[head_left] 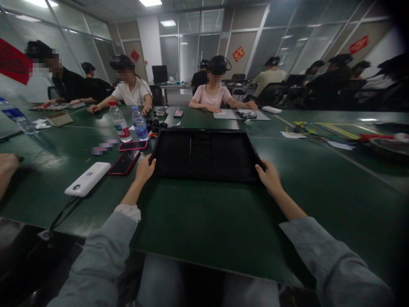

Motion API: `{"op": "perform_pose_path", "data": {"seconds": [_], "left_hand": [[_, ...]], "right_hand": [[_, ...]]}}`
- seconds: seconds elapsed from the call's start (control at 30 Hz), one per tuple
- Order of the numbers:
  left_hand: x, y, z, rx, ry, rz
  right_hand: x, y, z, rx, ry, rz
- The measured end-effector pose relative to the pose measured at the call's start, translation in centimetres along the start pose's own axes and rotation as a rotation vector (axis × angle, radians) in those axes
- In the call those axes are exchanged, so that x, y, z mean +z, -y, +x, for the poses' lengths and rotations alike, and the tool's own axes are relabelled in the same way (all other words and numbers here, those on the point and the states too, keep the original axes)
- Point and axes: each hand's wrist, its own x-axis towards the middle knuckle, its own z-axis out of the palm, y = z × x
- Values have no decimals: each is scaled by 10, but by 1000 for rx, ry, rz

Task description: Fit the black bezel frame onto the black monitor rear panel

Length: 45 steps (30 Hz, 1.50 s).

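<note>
**Reader:** Where are the hands, and what do they hold?

**Describer:** Both of the person's hands are clamped on a black tray [206, 153]. It is wide, shallow and rectangular, and lies on a green table [204, 230]. The left hand [144, 169] wraps the near left corner with the thumb over the rim. The right hand [269, 175] wraps the near right corner the same way. The tray stretches away from both grips. I cannot tell whether its near edge is raised off the table.

**Reader:** What sits close to those grips?

**Describer:** A red-cased phone [124, 162] lies just outside the left hand. A second phone [133, 145] lies just beyond it, beside the tray's left edge. Farther out on that side is a white power bank [87, 178], with a cable [60, 215] trailing back toward the person. Past the tray's far left corner stand a red-capped water bottle [119, 122] and a blue-labelled water bottle [139, 123]. Another person's hand [7, 168] rests well out to the left.

**Reader:** What could go wrong?

**Describer:** In my judgement, the hold is only at the two near corners, so the far edge could sag or drag. A swing to the left could strike the nearest phone. A shove away from the grips could tip the bottles.
</note>
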Motion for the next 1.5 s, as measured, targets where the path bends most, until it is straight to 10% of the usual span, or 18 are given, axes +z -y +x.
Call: {"op": "perform_pose_path", "data": {"seconds": [1.5], "left_hand": [[-7, -10, 2, -92, 143, 379]], "right_hand": [[2, -16, 10, -44, 61, -77]]}}
